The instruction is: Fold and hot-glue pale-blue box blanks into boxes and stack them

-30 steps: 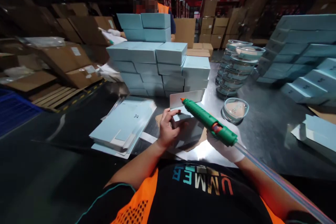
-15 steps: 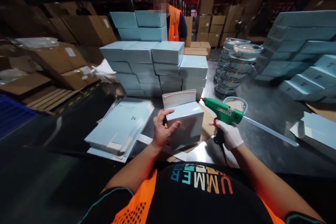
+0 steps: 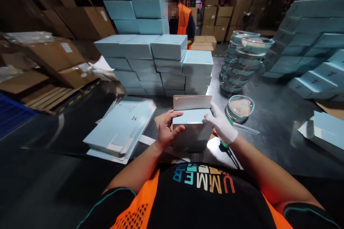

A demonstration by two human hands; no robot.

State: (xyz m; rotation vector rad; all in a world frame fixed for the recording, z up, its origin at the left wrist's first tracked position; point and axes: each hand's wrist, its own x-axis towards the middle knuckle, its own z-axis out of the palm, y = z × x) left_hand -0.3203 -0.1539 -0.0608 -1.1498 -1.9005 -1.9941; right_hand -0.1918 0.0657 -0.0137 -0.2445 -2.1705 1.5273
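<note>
A pale blue carton (image 3: 192, 128) stands on the metal table (image 3: 271, 128) right in front of me, its pale back flap (image 3: 192, 102) sticking up. My bare left hand (image 3: 165, 130) grips its left side, fingers curled over the top edge. My white-gloved right hand (image 3: 223, 125) presses on the carton's right top corner. The green glue gun (image 3: 228, 146) lies on the table under my right wrist, mostly hidden, with its clear glue stick (image 3: 245, 128) pointing right.
Flat blue carton blanks (image 3: 123, 125) lie to the left. Stacked blue boxes (image 3: 158, 61) stand behind, more at the right (image 3: 311, 53). Stacked lidded glass bowls (image 3: 242, 64) and one single bowl (image 3: 240, 108) sit right of centre. A person in an orange vest (image 3: 182, 18) stands beyond.
My right hand has put the glue gun down and moved left onto the carton's right side. My left hand stays on the carton. The person opposite has shifted right.
</note>
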